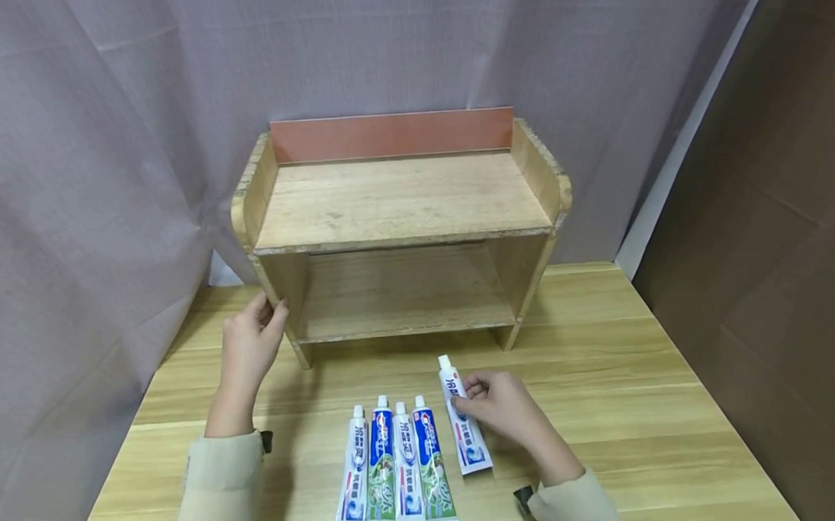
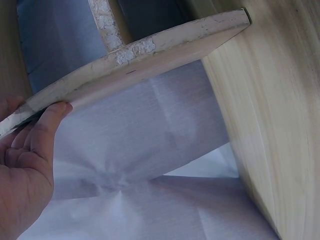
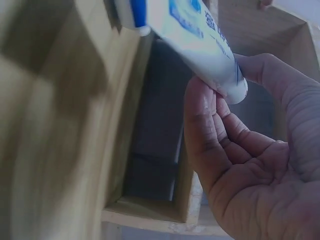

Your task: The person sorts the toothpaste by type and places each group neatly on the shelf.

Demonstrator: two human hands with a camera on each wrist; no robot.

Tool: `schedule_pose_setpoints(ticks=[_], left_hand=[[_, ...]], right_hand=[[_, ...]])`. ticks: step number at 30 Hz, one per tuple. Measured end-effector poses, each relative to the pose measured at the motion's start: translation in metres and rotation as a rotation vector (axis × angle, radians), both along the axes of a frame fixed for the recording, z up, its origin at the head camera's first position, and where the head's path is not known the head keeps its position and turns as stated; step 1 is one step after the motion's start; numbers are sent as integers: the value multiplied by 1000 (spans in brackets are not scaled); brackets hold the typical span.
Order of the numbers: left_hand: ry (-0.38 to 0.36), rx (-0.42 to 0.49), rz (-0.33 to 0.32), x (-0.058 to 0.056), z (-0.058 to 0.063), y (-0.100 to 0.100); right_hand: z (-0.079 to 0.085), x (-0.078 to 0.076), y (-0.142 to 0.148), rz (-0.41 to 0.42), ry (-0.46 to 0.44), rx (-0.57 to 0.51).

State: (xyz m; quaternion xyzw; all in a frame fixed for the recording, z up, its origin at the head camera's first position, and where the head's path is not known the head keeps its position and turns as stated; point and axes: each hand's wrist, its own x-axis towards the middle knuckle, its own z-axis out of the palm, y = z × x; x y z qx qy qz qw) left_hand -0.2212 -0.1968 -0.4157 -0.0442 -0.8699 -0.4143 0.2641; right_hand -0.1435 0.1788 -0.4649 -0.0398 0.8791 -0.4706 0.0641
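Observation:
My right hand (image 1: 506, 409) pinches a white toothpaste tube (image 1: 467, 437) between thumb and fingers, its cap end toward the shelf. Up close in the right wrist view, the tube (image 3: 192, 42) is tilted between thumb and fingertips. With thumb and fingers, my left hand (image 1: 248, 345) grips the left side panel of a small two-tier wooden shelf (image 1: 401, 203). The panel edge (image 2: 135, 52) runs between the left thumb and fingers in the left wrist view. Side by side left of the held tube lie several others, white ones (image 1: 355, 473) alternating with blue-green ones (image 1: 380, 464).
The shelf stands at the back of a wood-grain table (image 1: 627, 407), with a reddish-brown back strip (image 1: 391, 136) along its top. Grey cloth (image 1: 106, 188) hangs behind and to the left. A brown surface (image 1: 773, 222) rises at the right.

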Motion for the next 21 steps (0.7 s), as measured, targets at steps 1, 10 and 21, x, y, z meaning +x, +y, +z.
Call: schedule_pose_setpoints(ticks=[1,10,21], left_hand=[[6,1,-3,0,0,0],[16,5,-3,0,0,1],[7,0,-7,0,-1,0]], right_hand=[[2,-1,0,-2,8,4],[20,-10,3,-6,62,22],[43,-18,9,-4,137,57]])
